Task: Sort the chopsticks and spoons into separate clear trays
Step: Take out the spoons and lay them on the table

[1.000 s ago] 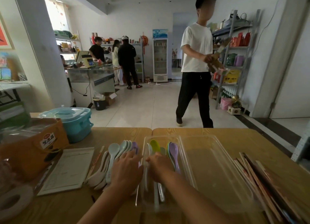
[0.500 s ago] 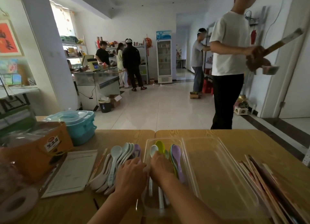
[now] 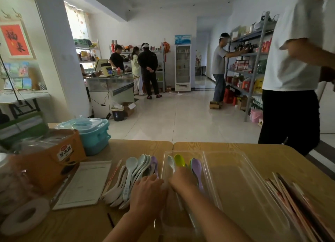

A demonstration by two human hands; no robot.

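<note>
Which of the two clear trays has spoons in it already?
The narrower left tray, where the right hand reaches; the wider tray beside it holds none.

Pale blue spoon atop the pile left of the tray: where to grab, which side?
Take the pale blue spoon by the near half of its handle, from above. It lies topmost on the spoon pile, bowl pointing away, so the narrow handle is exposed toward the person. The left hand sits just right of it; set the grip across the handle, not the wide bowl.
</note>
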